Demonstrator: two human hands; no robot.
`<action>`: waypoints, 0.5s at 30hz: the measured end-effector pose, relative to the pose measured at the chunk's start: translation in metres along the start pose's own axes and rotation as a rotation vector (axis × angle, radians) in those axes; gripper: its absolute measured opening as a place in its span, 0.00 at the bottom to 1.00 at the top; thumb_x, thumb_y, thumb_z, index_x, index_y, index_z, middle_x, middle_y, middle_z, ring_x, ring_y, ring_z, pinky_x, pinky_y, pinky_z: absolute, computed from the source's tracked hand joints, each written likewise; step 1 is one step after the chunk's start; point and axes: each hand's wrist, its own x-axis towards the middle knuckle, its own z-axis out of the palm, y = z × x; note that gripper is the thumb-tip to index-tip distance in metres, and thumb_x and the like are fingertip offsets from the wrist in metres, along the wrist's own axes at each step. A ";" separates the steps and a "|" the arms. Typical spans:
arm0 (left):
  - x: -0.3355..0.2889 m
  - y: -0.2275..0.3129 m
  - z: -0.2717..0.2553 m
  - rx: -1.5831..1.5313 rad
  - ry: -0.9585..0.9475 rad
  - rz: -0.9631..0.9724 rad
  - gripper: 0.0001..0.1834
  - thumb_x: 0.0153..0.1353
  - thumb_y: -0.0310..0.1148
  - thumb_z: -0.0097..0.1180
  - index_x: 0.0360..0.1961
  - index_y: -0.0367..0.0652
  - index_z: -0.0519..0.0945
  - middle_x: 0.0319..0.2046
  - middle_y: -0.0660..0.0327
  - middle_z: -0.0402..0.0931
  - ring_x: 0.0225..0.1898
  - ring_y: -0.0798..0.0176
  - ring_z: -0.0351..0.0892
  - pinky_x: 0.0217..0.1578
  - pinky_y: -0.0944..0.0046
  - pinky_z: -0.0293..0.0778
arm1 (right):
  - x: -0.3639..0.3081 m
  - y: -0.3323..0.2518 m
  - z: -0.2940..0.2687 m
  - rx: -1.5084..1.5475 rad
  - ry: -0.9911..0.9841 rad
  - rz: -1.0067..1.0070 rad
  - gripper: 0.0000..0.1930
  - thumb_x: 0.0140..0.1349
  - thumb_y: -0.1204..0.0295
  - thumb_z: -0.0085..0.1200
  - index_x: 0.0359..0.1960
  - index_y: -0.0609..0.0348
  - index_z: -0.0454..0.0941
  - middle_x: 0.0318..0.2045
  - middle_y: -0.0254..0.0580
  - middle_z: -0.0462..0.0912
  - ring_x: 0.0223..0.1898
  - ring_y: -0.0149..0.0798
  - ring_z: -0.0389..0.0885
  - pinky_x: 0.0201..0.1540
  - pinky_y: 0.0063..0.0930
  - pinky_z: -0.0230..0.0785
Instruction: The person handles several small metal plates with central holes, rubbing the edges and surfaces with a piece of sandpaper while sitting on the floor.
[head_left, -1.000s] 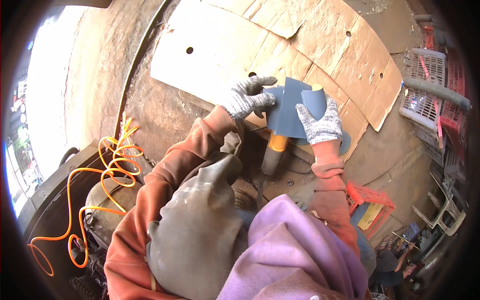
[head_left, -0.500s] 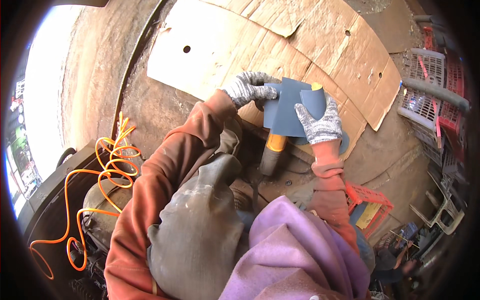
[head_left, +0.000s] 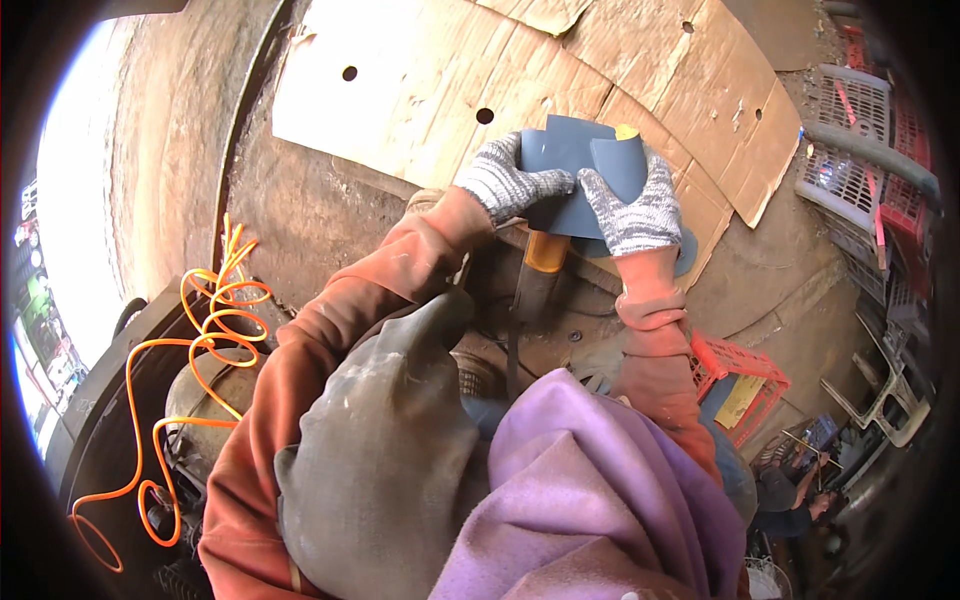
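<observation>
Stiff blue-grey sheets are held up in front of me above the cardboard. My left hand, in a grey-and-white knit glove, grips their left side, thumb across the front and other fingers mostly hidden behind. My right hand, gloved alike, pinches the right side, its thumb on a smaller curled blue-grey piece. A bit of yellow shows at that piece's top edge. The two thumb tips are close together. Below the sheets is a tool with a yellow-orange collar and a dark body, partly covered.
Flattened cardboard with round holes lies on the brown floor. A coiled orange hose runs along the left beside a dark rounded rim. At right stand a red crate, a white crate crossed by a grey pipe, and a pale frame.
My left hand has shifted right along the sheets, its thumb now near the right thumb. Both hands and the sheets appear slightly higher in the view, which has itself shifted a little.
</observation>
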 end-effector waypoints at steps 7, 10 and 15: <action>0.002 -0.003 -0.001 -0.064 -0.007 -0.045 0.36 0.49 0.39 0.79 0.56 0.33 0.77 0.45 0.51 0.85 0.44 0.61 0.85 0.46 0.63 0.81 | -0.003 0.006 -0.004 0.155 -0.056 0.115 0.36 0.52 0.59 0.75 0.59 0.63 0.73 0.47 0.52 0.84 0.48 0.49 0.85 0.53 0.38 0.77; 0.003 -0.008 0.000 -0.052 -0.016 -0.060 0.37 0.51 0.36 0.78 0.60 0.34 0.75 0.47 0.55 0.84 0.46 0.64 0.83 0.48 0.63 0.81 | -0.003 0.005 -0.001 0.157 -0.061 0.109 0.36 0.52 0.60 0.75 0.59 0.63 0.73 0.49 0.52 0.84 0.49 0.48 0.84 0.54 0.38 0.76; 0.007 -0.013 0.010 0.027 0.061 0.052 0.39 0.48 0.45 0.79 0.56 0.34 0.77 0.43 0.52 0.85 0.44 0.61 0.85 0.45 0.62 0.81 | -0.003 0.006 0.004 0.036 -0.049 0.088 0.37 0.52 0.60 0.74 0.60 0.62 0.72 0.52 0.53 0.82 0.51 0.48 0.83 0.57 0.39 0.76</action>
